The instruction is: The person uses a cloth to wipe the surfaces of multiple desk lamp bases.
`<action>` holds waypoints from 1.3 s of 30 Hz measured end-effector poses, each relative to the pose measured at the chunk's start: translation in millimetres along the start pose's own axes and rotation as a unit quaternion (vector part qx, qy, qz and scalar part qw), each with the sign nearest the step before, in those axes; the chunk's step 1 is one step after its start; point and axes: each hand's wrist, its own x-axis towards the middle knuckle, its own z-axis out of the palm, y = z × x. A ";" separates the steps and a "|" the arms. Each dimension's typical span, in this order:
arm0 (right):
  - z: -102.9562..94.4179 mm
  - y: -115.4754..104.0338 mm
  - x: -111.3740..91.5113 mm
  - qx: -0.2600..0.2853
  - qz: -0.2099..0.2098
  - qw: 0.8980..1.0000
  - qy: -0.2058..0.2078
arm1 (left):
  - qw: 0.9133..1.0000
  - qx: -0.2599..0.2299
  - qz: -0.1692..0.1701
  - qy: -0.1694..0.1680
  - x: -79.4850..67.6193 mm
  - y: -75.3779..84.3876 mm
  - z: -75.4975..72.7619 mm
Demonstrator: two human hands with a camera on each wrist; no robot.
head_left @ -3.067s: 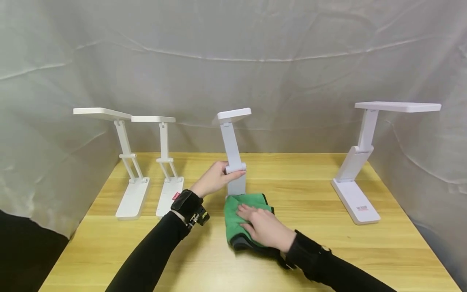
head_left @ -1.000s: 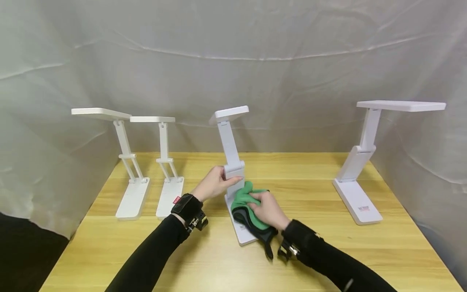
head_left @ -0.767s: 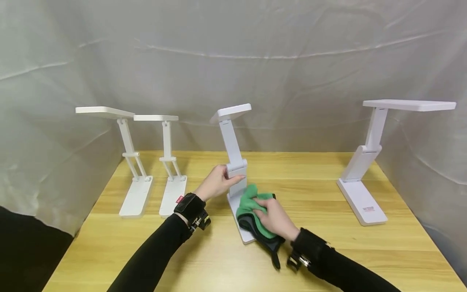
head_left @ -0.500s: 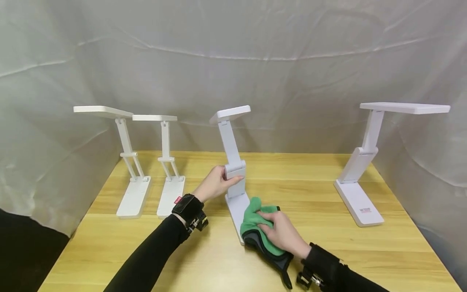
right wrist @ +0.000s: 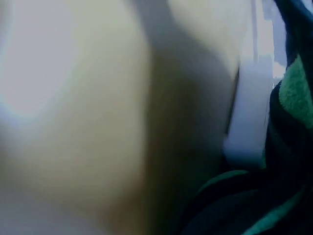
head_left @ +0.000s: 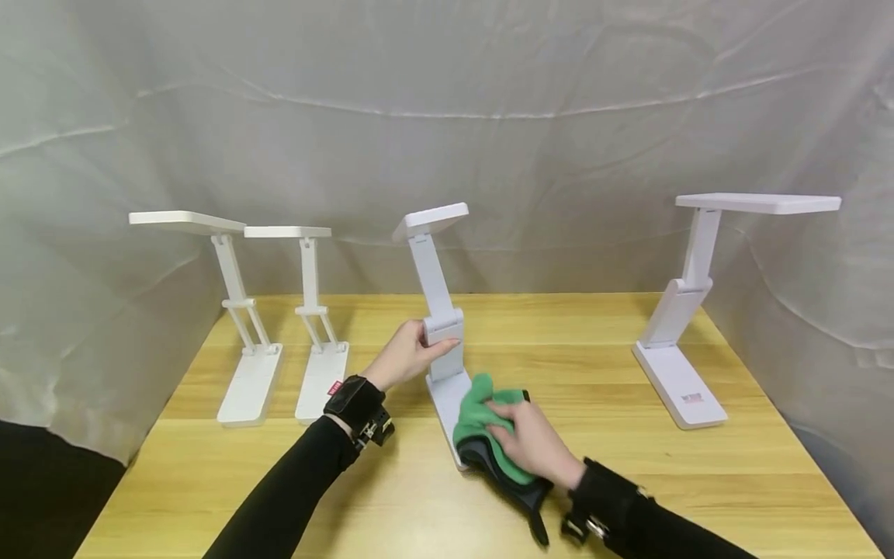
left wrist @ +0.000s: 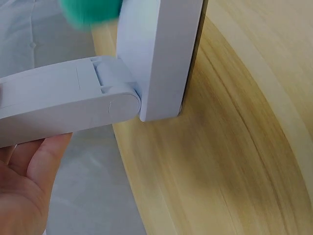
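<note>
In the head view a white folding desk lamp (head_left: 447, 353) stands mid-table, its head raised and tilted. My left hand (head_left: 407, 355) grips the lamp's lower arm just under the middle hinge, thumb across the front. Bunched in my right hand (head_left: 534, 442) is a green cloth (head_left: 478, 415) with a dark grey back and black edging. The cloth lies against the right side and front end of the lamp's base (head_left: 447, 400), covering part of it. The left wrist view has the lamp's arm (left wrist: 63, 93) above my left fingers. A blurred right wrist view shows the cloth (right wrist: 296, 93) beside the white base.
Two white desk lamps (head_left: 251, 384) (head_left: 323, 380) stand unfolded on the left of the wooden table (head_left: 573, 373). Another white lamp (head_left: 680, 384) stands at the right. A grey curtain (head_left: 489, 155) hangs behind and along both sides.
Earlier my right hand lay flat on the spread cloth over the base. It has since bunched the cloth and slid it toward the base's front right. My left hand keeps its grip.
</note>
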 end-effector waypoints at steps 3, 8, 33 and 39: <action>-2.6 -0.6 -18.1 0.022 0.004 1.000 -0.021 | 1.000 0.001 -0.002 0.000 -1.5 0.6 -1.7; -1.5 0.6 -1.3 0.022 0.002 1.000 -0.007 | 1.000 -0.004 -0.002 0.004 -2.5 0.2 -1.7; -0.5 -0.2 34.2 0.000 0.002 1.000 0.018 | 1.000 -0.005 0.002 -0.001 -15.8 42.5 -5.9; 3.4 -1.0 32.4 -0.035 -0.011 0.999 0.015 | 1.000 -0.004 0.007 0.006 -15.8 42.3 -7.5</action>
